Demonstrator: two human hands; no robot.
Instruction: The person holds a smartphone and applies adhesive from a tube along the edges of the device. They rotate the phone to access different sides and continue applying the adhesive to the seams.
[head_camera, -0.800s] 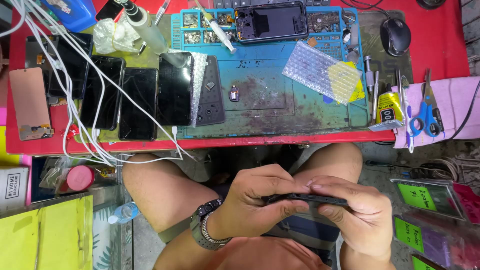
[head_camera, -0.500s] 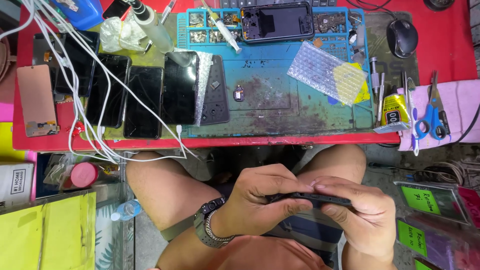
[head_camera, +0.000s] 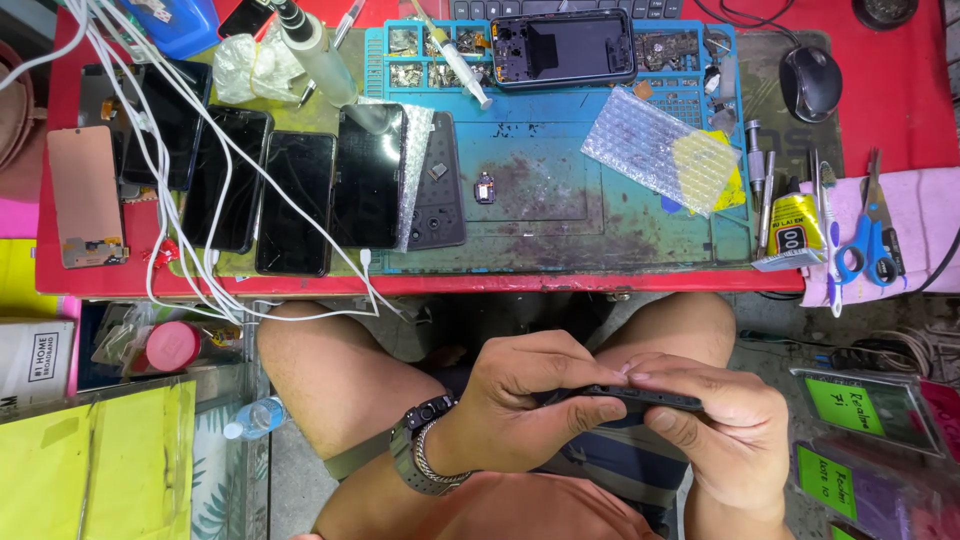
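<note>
Both hands low over lap, well clear of desk (head_camera: 420, 284) front edge: left hand (head_camera: 520, 405) & right hand (head_camera: 720, 440) pinching dark phone (head_camera: 640, 398) held edge-on, fingers (head_camera: 585, 385) closed narrow along its rim. Above, blue mat (head_camera: 560, 220) w/ bare middle; row of dark screens (head_camera: 290, 195) near left edge, scissors (head_camera: 870, 245) at right.

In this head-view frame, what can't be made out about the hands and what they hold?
- Dark phone: seen edge-on; its faces are hidden by the left hand and right hand.
- Left fingertips: curled out of sight behind the phone.
- Right wrist: cut off by the bottom edge.
- Opened phone on the blue mat: inner parts too small to tell.
</note>
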